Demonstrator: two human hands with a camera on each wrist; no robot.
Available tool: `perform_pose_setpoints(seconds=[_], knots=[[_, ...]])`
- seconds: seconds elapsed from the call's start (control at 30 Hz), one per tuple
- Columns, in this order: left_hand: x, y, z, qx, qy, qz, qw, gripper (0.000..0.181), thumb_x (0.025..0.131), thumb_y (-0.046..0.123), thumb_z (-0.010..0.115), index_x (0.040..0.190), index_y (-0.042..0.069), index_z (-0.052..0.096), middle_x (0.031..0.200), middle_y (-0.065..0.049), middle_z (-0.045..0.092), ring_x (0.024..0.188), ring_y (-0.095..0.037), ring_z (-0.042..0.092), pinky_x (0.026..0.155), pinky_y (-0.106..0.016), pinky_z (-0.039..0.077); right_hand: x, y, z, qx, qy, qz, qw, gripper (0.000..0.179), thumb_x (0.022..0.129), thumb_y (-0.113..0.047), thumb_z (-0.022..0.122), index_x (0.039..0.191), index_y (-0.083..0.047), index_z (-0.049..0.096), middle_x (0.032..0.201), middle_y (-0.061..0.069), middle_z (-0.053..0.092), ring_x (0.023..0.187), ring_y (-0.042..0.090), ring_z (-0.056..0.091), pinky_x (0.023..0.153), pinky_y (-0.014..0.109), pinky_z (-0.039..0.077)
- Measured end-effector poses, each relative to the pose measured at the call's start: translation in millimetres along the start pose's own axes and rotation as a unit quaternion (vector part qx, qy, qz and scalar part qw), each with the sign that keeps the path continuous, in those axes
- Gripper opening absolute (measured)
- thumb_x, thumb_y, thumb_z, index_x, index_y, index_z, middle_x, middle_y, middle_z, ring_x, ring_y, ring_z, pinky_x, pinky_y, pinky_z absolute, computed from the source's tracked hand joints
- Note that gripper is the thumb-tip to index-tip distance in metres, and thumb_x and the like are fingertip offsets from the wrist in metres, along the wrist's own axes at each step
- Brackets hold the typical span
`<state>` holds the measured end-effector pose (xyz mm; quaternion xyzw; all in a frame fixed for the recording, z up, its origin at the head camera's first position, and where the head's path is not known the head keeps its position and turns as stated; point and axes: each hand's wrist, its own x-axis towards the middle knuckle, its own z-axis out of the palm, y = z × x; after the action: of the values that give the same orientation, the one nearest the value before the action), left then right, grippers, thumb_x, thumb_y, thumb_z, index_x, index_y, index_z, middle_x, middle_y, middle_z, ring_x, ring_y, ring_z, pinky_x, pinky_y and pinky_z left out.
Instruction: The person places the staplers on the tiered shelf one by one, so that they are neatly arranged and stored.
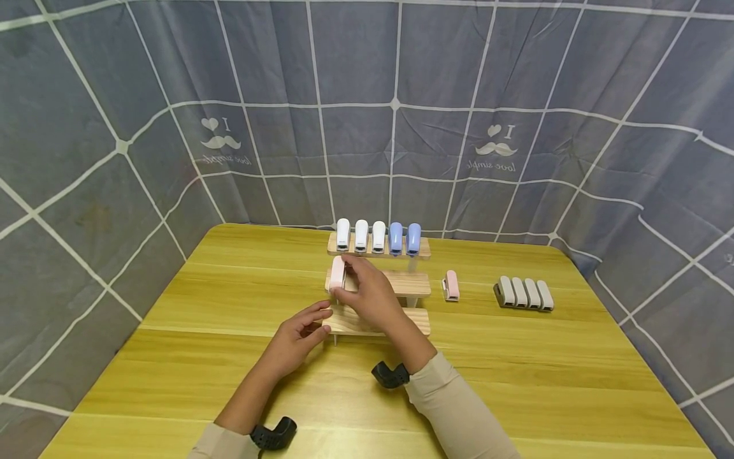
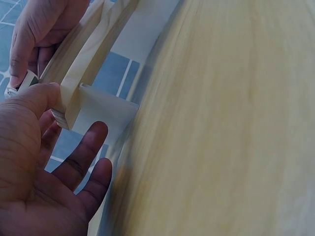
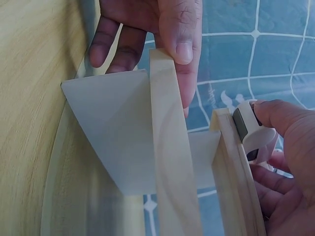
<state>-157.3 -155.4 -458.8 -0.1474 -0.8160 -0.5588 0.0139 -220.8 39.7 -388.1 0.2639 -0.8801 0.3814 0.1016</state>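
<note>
Person's in plain beige, left sleeve (image 1: 225,442) and right sleeve (image 1: 461,408) matching, a bit creased. The left wrist gadget (image 1: 276,435) and right wrist gadget (image 1: 390,375) are chunky black things, kinda bent like an elbow pipe.

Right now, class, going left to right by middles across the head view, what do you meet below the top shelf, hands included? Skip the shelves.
Left hand → held pink stapler → right hand → other pink stapler → four pale staplers.
</note>
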Motion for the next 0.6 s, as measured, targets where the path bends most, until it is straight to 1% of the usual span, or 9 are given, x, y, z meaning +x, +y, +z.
perform_pose_setpoints(seconds=[0.27, 0.6], knots=[[-0.1, 0.2, -0.1, -0.004, -0.001, 0.003, 1.0, 0.041, 0.098, 0.024, 0.066, 0.133, 0.003, 0.063, 0.148, -0.006, 0.05, 0.126, -0.028, 0.055, 0.097, -0.033, 0.048, -0.1, -0.4, 0.9, 0.002, 0.005, 0.002, 1.0, 0.061, 0.089, -0.026, 0.077, 0.142, -0.01, 0.051, 0.13, 0.007, 0.061, 0.119, 0.021, 0.059, 0.1, 0.039, 0.046], [0.7, -0.4, 0.5, -0.012, 0.001, -0.001, 0.9999, 0.039, 0.098, 0.022, 0.067, 0.132, 0.003, 0.064, 0.148, -0.007, 0.05, 0.124, -0.027, 0.055, 0.094, -0.028, 0.049, -0.4, -1.5, 1.3, -0.003, 0.012, 0.002, 0.9999, 0.061, 0.089, -0.025, 0.077, 0.142, -0.01, 0.051, 0.13, 0.006, 0.061, 0.119, 0.019, 0.058, 0.101, 0.038, 0.045]])
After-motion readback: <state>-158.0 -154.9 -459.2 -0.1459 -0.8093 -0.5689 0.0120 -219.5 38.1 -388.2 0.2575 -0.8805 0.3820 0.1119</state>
